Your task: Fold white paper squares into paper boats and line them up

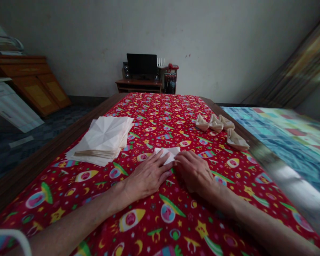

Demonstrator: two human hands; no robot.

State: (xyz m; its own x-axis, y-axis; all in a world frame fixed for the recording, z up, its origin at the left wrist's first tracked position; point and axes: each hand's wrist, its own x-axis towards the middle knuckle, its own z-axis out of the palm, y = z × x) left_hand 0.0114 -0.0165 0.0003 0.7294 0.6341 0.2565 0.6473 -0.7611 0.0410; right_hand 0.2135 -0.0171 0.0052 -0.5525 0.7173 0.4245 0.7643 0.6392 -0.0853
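A small folded piece of white paper (168, 155) lies on the red patterned tablecloth in front of me. My left hand (149, 172) rests flat with its fingers stretched over the paper's left part, pressing it down. At the right edge, my right hand (193, 170) is closed, with curled fingers gripping the paper; its fingertips are partly hidden. Left of the hands sits a stack of creased white paper sheets (104, 135). To the right stand several folded paper boats, the nearest paper boat (237, 139) apart from the others.
The red tablecloth (160, 124) covers a long table with a dark wooden edge (96, 103). Beyond it stands a desk with a black monitor (142, 64). A bed (282, 142) adjoins on the right, and a wooden cabinet (37, 83) stands at left.
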